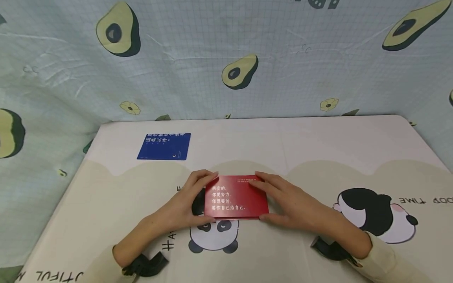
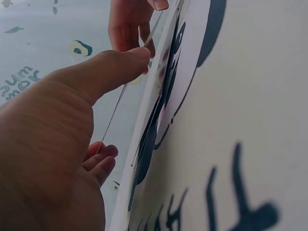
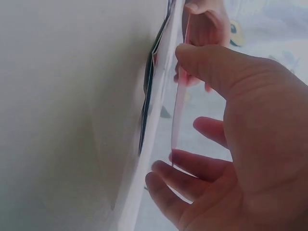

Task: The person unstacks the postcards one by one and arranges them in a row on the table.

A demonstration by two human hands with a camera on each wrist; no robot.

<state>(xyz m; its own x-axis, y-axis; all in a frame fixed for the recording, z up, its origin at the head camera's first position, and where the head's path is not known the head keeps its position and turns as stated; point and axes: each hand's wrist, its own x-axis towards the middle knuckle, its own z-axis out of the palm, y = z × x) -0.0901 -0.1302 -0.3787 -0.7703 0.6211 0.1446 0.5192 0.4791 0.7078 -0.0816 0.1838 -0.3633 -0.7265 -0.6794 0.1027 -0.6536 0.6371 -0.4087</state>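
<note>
A red card (image 1: 235, 196) printed with white characters is held level between both hands near the middle of the table. My left hand (image 1: 178, 204) grips its left end, thumb at the near edge and fingers at the far edge. The right hand (image 1: 295, 204) holds the opposite end, with one finger lying over the top face. Seen edge-on in the right wrist view, the card (image 3: 179, 108) is raised off the tabletop. Beneath it lie thin flat pieces (image 3: 148, 91), mostly hidden in the head view; their kind cannot be told.
A blue card (image 1: 164, 147) with white print lies at the back left of the table. The tablecloth (image 1: 283, 255) carries panda pictures and lettering. An avocado-patterned curtain (image 1: 184, 78) hangs behind the table. Black straps with mounts (image 1: 148, 265) sit at both wrists.
</note>
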